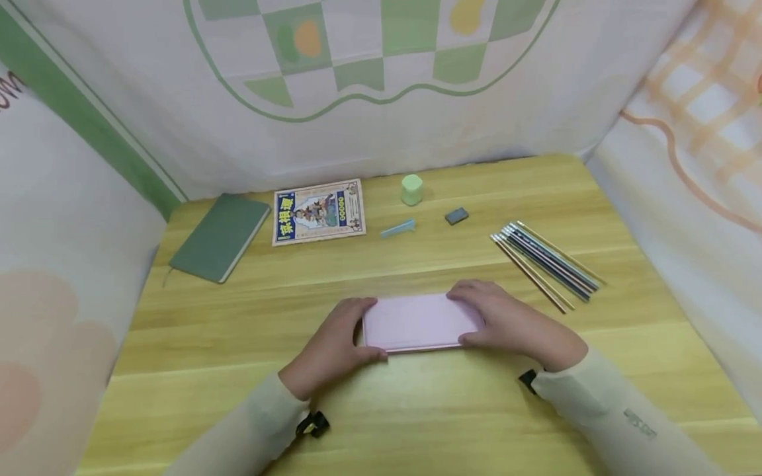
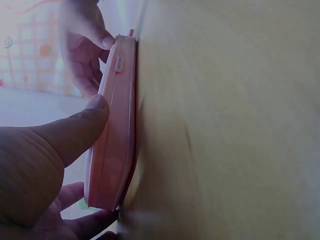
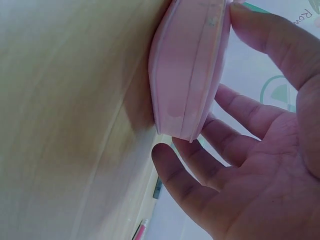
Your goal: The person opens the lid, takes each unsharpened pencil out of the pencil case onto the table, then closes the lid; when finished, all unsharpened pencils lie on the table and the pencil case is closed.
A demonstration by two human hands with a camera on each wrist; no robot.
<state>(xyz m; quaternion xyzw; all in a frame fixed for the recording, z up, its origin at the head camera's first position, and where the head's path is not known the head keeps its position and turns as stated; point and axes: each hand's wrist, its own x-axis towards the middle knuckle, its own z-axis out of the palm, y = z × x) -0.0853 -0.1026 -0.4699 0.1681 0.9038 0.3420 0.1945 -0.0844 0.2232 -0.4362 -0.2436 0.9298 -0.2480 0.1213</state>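
Observation:
A flat pink pencil case with a small clasp on its front side lies near the middle of the wooden table, its lid down. My left hand grips its left end, thumb at the near edge and fingers around the far corner. At the opposite end my right hand holds it the same way. The right wrist view has the thumb at the case's upper edge and the fingers curving around its end.
Beyond the hands lie a green notebook, an illustrated booklet, a light blue clip-like piece, a pale green small container and a dark grey eraser-like block. Several pencils lie at the right. A patterned cloth hangs behind.

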